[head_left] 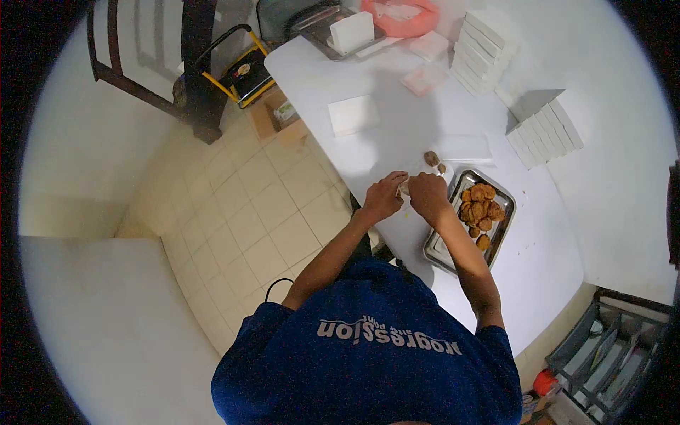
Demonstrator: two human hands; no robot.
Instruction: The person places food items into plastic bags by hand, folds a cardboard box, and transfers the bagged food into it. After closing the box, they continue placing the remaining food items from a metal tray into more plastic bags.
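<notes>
My left hand [384, 196] and my right hand [429, 195] are close together over the white table, both with curled fingers. A small pale, translucent piece [404, 186] shows between their fingertips; I cannot tell what it is. Just beyond my right hand lie two brown lumps, one larger [431, 158] and one smaller [441, 168], on what looks like thin clear plastic. To the right of that hand, a metal tray [438, 253] holds a heap of golden-brown fried pieces [479, 210]. My right forearm passes over the tray's near left part.
The white table [528, 283] carries a flat clear plastic sheet [465, 148], a white card [354, 115], stacked white boxes [544, 134] along the wall and a red plastic bag [404, 15] at the far end. A grey divided organiser [602, 354] stands at lower right.
</notes>
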